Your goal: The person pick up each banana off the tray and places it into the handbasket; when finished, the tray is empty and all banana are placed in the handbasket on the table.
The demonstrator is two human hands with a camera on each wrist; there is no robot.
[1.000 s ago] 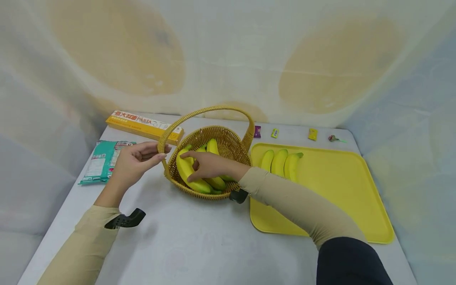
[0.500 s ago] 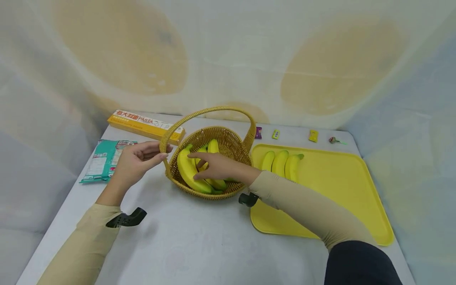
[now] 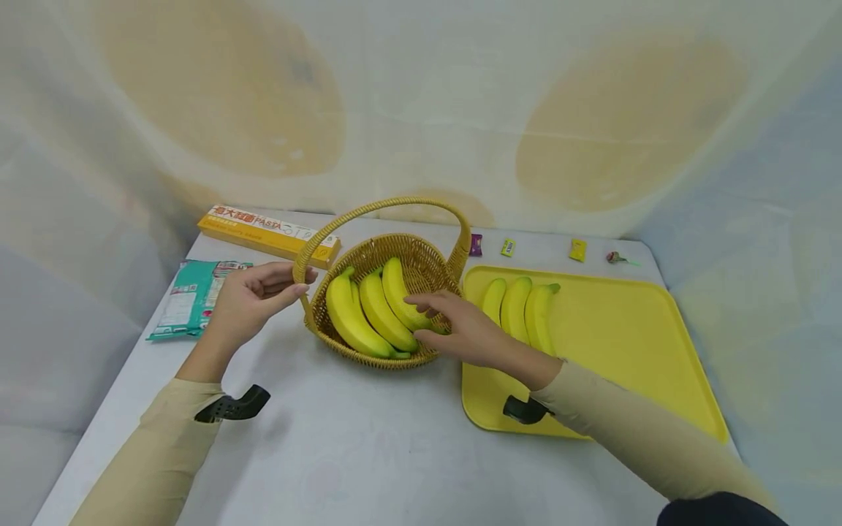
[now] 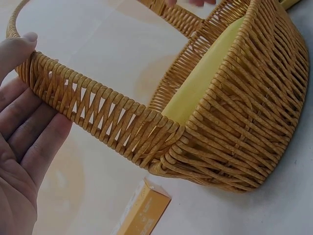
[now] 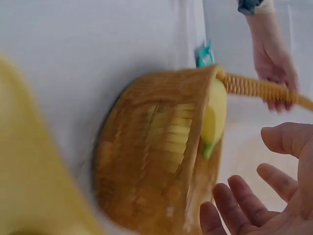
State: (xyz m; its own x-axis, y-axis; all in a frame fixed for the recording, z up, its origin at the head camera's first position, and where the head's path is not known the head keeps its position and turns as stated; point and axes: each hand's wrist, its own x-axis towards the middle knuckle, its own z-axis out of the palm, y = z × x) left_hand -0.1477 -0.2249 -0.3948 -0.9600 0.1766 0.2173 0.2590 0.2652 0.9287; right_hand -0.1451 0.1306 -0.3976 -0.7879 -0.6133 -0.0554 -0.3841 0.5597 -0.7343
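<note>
Bananas (image 3: 384, 313) lie in a wicker basket (image 3: 422, 257) between the two grips.
The right grip (image 3: 460, 329), loosely spread and holding nothing, hangs at the basket's right rim; the left grip (image 3: 250, 299) holds the handle (image 3: 408, 199) between thumb and fingers. Right of the right grip, a yellow tray (image 3: 612, 343) bears three other bananas (image 3: 516, 310). Beyond the left grip lies a teal packet (image 3: 187, 299), farther a pasta box (image 3: 266, 235); beyond the right, wrapped sweets (image 3: 577, 249).

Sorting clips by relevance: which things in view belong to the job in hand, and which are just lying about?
Likely the job: wicker basket, basket bananas, yellow tray, tray bananas.

Likely just lying about: pasta box, teal packet, small wrapped packets, apparent lollipop.
</note>
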